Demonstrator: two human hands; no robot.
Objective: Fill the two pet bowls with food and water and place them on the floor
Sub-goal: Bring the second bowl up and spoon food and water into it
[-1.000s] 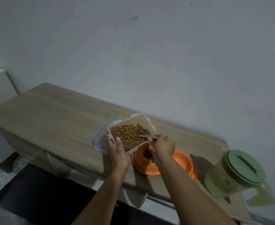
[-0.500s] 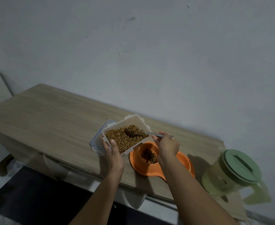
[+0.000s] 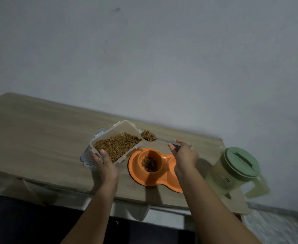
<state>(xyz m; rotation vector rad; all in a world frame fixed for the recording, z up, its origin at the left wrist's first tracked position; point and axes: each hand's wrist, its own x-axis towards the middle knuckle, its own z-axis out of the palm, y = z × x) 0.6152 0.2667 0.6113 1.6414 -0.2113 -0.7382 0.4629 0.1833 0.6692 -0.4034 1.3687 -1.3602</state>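
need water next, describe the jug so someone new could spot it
Start at the wooden table against the wall and go to its right end. The jug stands there, right of the orange pet bowl: pale translucent, green lid, the only tall thing.

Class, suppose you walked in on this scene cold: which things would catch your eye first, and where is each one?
The bright orange double pet bowl at the table's near edge stands out, with kibble in its left cup. Just behind it, the right hand holds a spoon heaped with kibble beside the clear food container, which the left hand steadies. A green-lidded pitcher sits far right.
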